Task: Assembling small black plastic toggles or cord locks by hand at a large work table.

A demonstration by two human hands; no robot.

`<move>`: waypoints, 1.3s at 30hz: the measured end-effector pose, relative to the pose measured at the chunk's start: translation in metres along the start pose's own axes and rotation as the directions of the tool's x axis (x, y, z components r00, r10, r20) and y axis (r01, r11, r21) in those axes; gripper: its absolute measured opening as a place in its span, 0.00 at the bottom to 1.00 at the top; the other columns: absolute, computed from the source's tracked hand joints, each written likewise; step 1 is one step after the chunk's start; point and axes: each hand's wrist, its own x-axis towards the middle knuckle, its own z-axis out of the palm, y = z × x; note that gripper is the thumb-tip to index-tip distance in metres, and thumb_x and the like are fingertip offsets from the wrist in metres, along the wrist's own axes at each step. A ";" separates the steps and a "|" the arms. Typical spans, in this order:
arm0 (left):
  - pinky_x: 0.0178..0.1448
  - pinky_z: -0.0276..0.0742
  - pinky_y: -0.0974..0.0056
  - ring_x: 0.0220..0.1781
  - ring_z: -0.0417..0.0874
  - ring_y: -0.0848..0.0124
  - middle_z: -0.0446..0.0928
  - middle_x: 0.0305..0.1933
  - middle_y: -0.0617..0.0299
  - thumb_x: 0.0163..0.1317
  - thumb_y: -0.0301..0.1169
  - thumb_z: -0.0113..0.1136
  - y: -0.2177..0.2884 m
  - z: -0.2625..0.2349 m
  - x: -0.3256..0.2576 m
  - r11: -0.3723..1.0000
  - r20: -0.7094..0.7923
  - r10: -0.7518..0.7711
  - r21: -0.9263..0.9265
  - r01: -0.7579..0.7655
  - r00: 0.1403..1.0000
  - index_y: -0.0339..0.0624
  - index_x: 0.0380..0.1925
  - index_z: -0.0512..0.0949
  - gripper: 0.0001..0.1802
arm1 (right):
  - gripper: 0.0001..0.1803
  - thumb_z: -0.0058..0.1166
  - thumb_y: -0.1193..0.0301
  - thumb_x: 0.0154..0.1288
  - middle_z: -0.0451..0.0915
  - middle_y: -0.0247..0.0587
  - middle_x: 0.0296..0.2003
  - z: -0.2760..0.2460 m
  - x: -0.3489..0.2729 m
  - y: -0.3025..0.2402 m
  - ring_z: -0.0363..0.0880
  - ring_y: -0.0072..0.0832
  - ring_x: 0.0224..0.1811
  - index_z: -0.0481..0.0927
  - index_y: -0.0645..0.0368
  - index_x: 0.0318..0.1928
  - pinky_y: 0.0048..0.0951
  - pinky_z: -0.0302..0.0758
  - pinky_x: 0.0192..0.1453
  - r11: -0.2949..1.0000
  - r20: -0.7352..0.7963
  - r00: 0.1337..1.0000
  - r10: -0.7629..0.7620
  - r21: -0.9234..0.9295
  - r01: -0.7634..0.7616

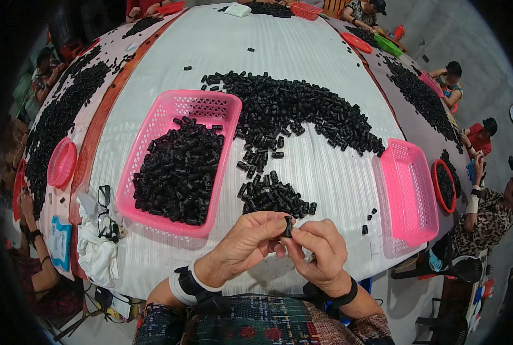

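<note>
Close in front of me, a small black cylindrical plastic part [288,227] stands upright between my fingertips. My left hand [244,237] pinches it from the left side. My right hand [321,253] is closed on it from the right, thumb and fingers together. Just beyond my hands lies a small heap of similar black parts [274,195]. A much larger curved heap [302,103] spreads behind it. To the left, a pink plastic basket [222,201] holds a deep pile of the same parts.
A second pink basket [423,218] stands at the right, with several loose black parts near it. Eyeglasses [103,210] lie on a white cloth [95,253] at the left, beside a blue-and-white packet [60,242]. Other people work along both sides with their own heaps and trays.
</note>
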 end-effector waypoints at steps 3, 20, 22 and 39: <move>0.31 0.74 0.71 0.32 0.77 0.75 0.77 0.34 0.61 0.60 0.31 0.52 0.000 0.001 0.000 1.000 0.008 0.006 0.007 -0.006 1.000 0.38 0.39 0.75 0.11 | 0.20 0.65 0.79 0.37 0.74 0.40 0.26 0.001 0.006 -0.003 0.68 0.27 0.19 0.77 0.65 0.37 0.24 0.61 0.18 0.998 -0.039 0.997 0.065 0.030 -0.063; 0.31 0.74 0.71 0.33 0.77 0.75 0.76 0.36 0.60 0.62 0.33 0.51 0.002 0.004 0.000 0.977 -0.114 0.020 0.211 0.004 0.993 0.37 0.40 0.73 0.11 | 0.26 0.65 0.75 0.38 0.68 0.42 0.32 -0.007 0.009 -0.001 0.72 0.26 0.25 0.75 0.64 0.43 0.22 0.70 0.25 0.979 0.237 0.950 0.201 -0.042 -0.197; 0.32 0.74 0.71 0.34 0.77 0.76 0.76 0.37 0.61 0.63 0.34 0.49 0.003 0.005 0.000 0.997 -0.026 -0.038 0.066 0.040 0.999 0.37 0.42 0.73 0.13 | 0.24 0.65 0.76 0.40 0.68 0.40 0.33 -0.010 0.012 -0.004 0.71 0.24 0.25 0.75 0.64 0.42 0.21 0.70 0.26 0.956 0.240 0.932 0.271 0.044 -0.290; 0.31 0.71 0.71 0.29 0.77 0.73 0.77 0.30 0.63 0.59 0.36 0.55 -0.008 0.001 0.002 0.996 -0.016 -0.086 -0.024 0.086 0.996 0.39 0.37 0.74 0.12 | 0.21 0.65 0.77 0.42 0.71 0.40 0.32 -0.006 0.000 -0.007 0.69 0.23 0.27 0.77 0.63 0.41 0.20 0.67 0.27 0.945 0.077 0.951 0.300 0.115 -0.307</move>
